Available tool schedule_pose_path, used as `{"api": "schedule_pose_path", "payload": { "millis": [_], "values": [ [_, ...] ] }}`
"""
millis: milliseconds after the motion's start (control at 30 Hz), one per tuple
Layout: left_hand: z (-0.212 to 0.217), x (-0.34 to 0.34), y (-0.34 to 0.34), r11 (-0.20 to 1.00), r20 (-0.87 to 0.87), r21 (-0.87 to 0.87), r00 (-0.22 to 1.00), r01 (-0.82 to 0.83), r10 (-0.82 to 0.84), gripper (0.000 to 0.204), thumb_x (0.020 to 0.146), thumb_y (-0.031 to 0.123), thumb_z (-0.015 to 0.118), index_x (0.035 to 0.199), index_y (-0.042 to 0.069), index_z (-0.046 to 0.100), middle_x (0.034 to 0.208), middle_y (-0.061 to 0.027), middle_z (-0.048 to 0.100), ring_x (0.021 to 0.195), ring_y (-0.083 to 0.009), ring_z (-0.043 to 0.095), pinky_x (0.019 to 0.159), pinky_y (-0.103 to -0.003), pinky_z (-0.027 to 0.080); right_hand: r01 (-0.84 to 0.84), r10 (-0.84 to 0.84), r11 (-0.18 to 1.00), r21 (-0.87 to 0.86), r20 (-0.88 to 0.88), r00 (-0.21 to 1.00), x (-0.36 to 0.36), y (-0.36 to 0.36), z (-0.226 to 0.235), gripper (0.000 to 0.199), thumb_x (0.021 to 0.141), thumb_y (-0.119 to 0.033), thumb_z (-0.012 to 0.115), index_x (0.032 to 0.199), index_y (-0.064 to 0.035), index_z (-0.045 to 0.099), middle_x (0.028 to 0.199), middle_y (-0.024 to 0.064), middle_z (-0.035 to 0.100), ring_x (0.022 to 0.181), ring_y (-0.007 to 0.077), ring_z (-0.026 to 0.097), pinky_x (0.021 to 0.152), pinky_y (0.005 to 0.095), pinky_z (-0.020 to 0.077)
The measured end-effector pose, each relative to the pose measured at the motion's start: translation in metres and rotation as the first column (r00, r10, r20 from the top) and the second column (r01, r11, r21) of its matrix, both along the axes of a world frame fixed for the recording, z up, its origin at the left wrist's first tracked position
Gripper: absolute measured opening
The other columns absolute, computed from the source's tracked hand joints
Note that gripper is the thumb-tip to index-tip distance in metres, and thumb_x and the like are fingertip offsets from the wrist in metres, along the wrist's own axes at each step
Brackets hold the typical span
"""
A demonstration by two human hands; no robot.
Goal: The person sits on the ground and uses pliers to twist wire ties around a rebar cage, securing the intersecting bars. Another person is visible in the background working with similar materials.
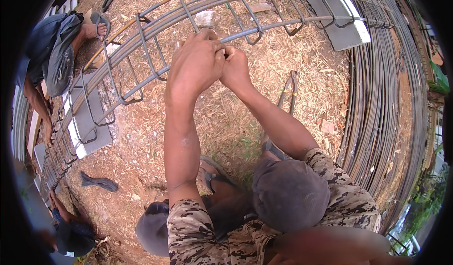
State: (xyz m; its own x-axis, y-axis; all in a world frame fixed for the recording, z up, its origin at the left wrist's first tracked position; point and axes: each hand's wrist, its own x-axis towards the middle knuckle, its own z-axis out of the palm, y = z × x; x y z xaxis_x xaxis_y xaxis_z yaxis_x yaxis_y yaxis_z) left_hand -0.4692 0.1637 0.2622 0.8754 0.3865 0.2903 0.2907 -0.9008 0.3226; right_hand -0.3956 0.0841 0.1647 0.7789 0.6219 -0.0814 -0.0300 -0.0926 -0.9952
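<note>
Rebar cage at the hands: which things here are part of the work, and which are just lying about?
In the work:
- left hand and right hand, closed together at a joint
- rebar cage, long bars with stirrup loops
- grey blocks under the cage

Lying about:
- pincers on the straw-covered ground
- dark rag
- stacked straight rebar on the right

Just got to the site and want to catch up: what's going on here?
A person crouches over a long cage of steel bars and stirrups. The left hand and right hand are pressed together on one bar at a stirrup crossing; what they pinch is hidden. Pliers lie on the straw-covered ground nearby. Another person crouches by the cage's left side, and bundled rods lie to the right.
</note>
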Motion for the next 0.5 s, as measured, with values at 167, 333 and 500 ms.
{"api": "schedule_pose_path", "payload": {
  "millis": [167, 333, 500],
  "values": [
    [-0.028, -0.047, 0.011, 0.625, 0.468, -0.757, 0.512, -0.188, 0.721, 0.022, 0.097, 0.015, 0.052, 0.100, -0.001, 0.068, 0.083, -0.0092, 0.066, 0.078, -0.0205, 0.064, 0.072, -0.032, 0.052, 0.163, 0.169, 0.953, 0.256, -0.894, 0.414, -0.001, 0.005, 0.014, 0.021, 0.098, -0.022, 0.054, 0.090, -0.0025, 0.058, 0.077, 0.0089, 0.060, 0.069, 0.0207, 0.060, 0.070, 0.0380, 0.0557],
    [-0.103, -0.035, -0.019, 0.144, 0.147, -0.987, 0.040, 0.068, 0.988, 0.023, 0.099, 0.021, 0.050, 0.102, 0.001, 0.060, 0.078, -0.0083, 0.062, 0.070, -0.0177, 0.060, 0.063, -0.029, 0.050, 0.031, 0.330, 0.934, 0.355, -0.894, 0.302, -0.016, -0.033, 0.011, 0.035, 0.098, -0.029, 0.057, 0.111, 0.0032, 0.058, 0.100, 0.0162, 0.064, 0.098, 0.0273, 0.065, 0.090, 0.0450, 0.0560],
    [-0.159, -0.020, -0.011, 0.259, 0.263, -0.958, 0.013, 0.122, 0.965, 0.023, 0.099, 0.025, 0.045, 0.096, 0.003, 0.054, 0.075, -0.0087, 0.060, 0.065, -0.0177, 0.058, 0.058, -0.029, 0.048, -0.162, 0.286, 0.788, -0.594, 0.120, 0.951, 0.023, -0.134, -0.058, 0.066, 0.090, -0.044, 0.067, 0.135, -0.0002, 0.048, 0.123, 0.0244, 0.056, 0.109, 0.0336, 0.062, 0.088, 0.0459, 0.0525]
  ]
}}
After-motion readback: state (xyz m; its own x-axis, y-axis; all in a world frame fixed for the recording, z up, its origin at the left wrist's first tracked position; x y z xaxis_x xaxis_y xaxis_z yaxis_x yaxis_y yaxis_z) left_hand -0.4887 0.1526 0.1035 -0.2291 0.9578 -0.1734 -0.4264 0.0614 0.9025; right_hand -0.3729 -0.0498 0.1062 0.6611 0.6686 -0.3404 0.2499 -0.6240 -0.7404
